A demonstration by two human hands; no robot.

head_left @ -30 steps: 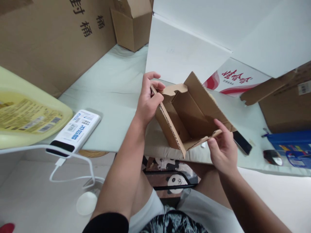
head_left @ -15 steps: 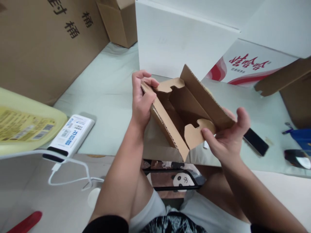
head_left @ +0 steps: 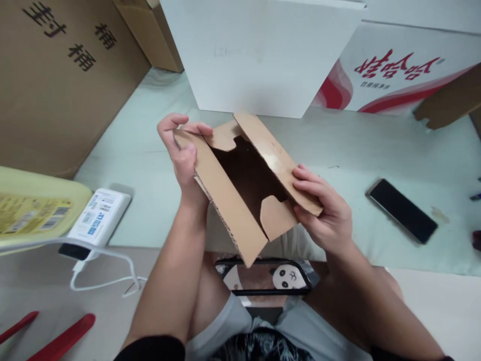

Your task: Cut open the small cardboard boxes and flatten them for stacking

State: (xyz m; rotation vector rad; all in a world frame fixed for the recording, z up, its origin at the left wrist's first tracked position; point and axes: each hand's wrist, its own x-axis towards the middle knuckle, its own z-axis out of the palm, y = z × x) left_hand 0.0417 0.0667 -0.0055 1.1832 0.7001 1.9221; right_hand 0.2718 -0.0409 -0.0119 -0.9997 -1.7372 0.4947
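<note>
Between my hands is a small brown cardboard box (head_left: pixel 227 205), tilted, its opening facing up toward me and its inside dark. My left hand (head_left: pixel 185 150) grips the far left corner, thumb over the long left flap and fingers behind. My right hand (head_left: pixel 325 208) pinches the near end of the long right flap, fingers on top and thumb below. Two short notched flaps, one at the far end and one at the near end, fold partly across the opening.
On the pale green cloth (head_left: pixel 150 195) lie a black phone (head_left: pixel 404 210) at right and a white power bank (head_left: pixel 99 215) with a cable at left, beside a yellow jug (head_left: pixel 33 205). A white box (head_left: pixel 255 65), a red-and-white carton (head_left: pixel 398 70) and a large brown carton (head_left: pixel 67 100) stand behind.
The box has shifted left and turned its opening more upward. The right long flap, standing up before, now leans inward, and my right hand has moved from the near notched flap onto it.
</note>
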